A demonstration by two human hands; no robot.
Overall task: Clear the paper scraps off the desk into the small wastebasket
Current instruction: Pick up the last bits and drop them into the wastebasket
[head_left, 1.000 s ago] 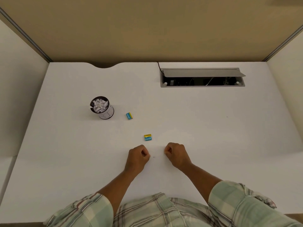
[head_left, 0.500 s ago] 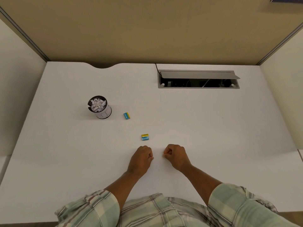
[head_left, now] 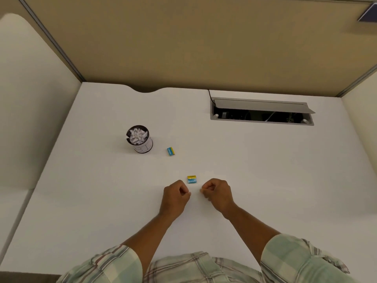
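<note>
Both small blue-and-yellow packets carry white lettering on the blue half, the near packet (head_left: 192, 179) and the far packet (head_left: 171, 151), too small to read. Dark marks on the white wastebasket label (head_left: 143, 147) are illegible too.

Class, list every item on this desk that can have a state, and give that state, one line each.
wastebasket: upright, filled with crumpled white paper
far scrap: lying loose beside the wastebasket
near scrap: lying loose, just ahead of the hands
cable box lid: raised open
left hand: closed fist
right hand: closed fist
</note>
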